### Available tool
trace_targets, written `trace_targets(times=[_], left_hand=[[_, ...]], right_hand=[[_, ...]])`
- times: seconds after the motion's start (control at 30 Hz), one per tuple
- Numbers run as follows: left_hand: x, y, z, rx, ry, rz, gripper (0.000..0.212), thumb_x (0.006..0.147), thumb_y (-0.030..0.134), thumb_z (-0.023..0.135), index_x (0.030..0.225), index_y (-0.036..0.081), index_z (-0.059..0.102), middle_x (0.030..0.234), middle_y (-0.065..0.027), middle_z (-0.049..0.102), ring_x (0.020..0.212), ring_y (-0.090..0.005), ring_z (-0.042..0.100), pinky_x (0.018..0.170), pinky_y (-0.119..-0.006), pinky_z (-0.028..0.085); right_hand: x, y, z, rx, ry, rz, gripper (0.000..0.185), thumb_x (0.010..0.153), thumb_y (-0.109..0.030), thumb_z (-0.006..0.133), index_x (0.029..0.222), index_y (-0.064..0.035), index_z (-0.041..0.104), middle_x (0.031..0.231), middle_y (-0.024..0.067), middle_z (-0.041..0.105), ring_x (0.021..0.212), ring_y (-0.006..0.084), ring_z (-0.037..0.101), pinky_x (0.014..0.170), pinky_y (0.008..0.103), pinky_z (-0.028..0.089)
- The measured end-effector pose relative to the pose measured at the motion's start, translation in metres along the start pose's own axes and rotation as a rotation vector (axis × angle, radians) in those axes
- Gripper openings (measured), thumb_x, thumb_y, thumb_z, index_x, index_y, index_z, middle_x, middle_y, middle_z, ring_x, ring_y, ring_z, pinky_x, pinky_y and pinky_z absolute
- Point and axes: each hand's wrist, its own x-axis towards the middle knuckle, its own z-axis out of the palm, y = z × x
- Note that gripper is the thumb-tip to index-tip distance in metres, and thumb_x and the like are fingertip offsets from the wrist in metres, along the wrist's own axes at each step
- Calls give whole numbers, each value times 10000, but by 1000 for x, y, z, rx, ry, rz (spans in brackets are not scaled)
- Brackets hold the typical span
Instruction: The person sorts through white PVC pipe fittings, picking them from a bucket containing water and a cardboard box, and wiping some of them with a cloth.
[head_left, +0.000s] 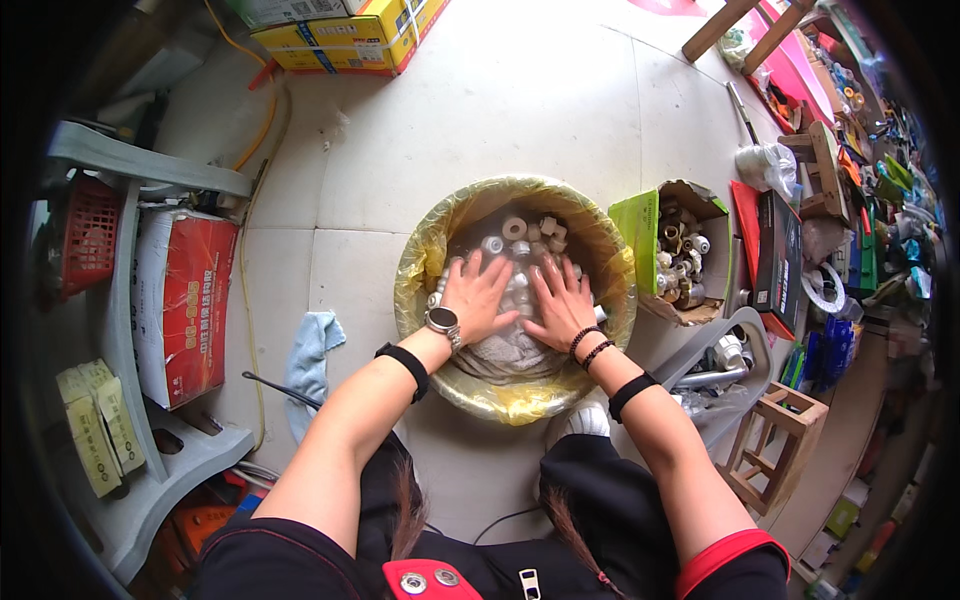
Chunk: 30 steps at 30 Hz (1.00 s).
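A large round basin (430, 375) lined with yellowish plastic film stands on the floor before me. White plastic pipe fittings (514, 229) lie inside it, in what looks like water, with a greyish cloth (504, 354) at the near side. My left hand (478, 298) rests palm down over the fittings, fingers spread. Beside it, my right hand (559, 301) is also palm down, its fingertips among the fittings. Neither hand appears to grip anything; what lies under the palms is hidden.
Right of the basin stands an open green cardboard box (634, 217) of fittings, with a grey plastic bin (761, 337) nearer me. A wooden stool (795, 420) is close by. At left are a grey shelf (127, 315), a red-and-white box (202, 300) and a light blue cloth (311, 352).
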Motion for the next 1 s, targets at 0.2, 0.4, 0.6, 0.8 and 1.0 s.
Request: trace_targets(times=[0.2,0.4,0.6,0.8,1.0], left_hand=[[17,-1,-23,90,-104,-24,702,669,561,707,1187,110,562,1211,-109,483,1148,-297,418,878,-474,381],[22,-1,-25,71,-68,86,497,670,404,727,1049,105,606,1080,-92,515,1091,-267,454,929,-453,361],[6,6,-20,-103,-17,73,807,688,518,696,1372,199,409,1382,-137,381,1341,-385,280,971,-684,320],[16,16,-20,-128,-151,8,893,670,671,667,1396,216,413,1352,-177,403,1334,-383,277,911,-632,390],[22,15,-18,-125,-208,-50,769,676,651,684,1227,130,559,1209,-167,472,1153,-337,440,851,-507,443]], right_hand=[[2,-2,-6,19,101,5,830,625,-490,750,1349,-214,452,1380,141,358,1186,402,393,898,524,439],[6,-5,-12,55,56,96,828,569,-492,776,1308,-244,497,1380,140,369,1068,379,495,828,461,510],[7,-7,-11,57,22,150,748,578,-424,763,1252,-196,529,1382,121,381,1213,358,403,859,523,425],[8,1,-3,-47,-2,83,818,609,-462,752,1317,-169,466,1439,112,347,1257,352,388,924,546,381],[10,3,-16,-24,-15,60,853,572,-546,773,1303,-198,504,1452,122,335,1055,348,505,856,498,449]])
